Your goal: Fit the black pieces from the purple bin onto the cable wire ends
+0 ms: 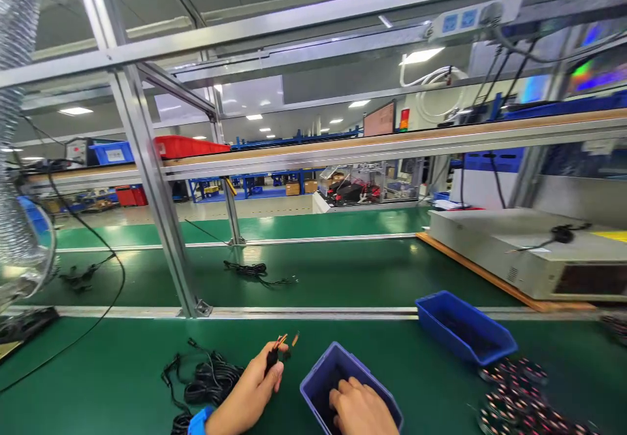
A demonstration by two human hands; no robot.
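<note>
My left hand (259,376) is closed around the end of a black cable (272,358), whose thin coloured wires stick up past the fingertips. A blue band circles that wrist. Beside the left hand lies a coiled bundle of black cables (210,381) with connectors at its far end. My right hand (361,405) reaches down into a blue-purple plastic bin (337,354) with its fingers curled. Its fingertips are hidden inside, and I cannot make out what they touch.
Another blue bin (426,321) stands to the right, near a pile of small round parts with copper-coloured spots (519,399). Behind the metal rail lies a black cable (249,270). A metal upright (157,193) rises at left; a grey metal case (509,245) sits at right.
</note>
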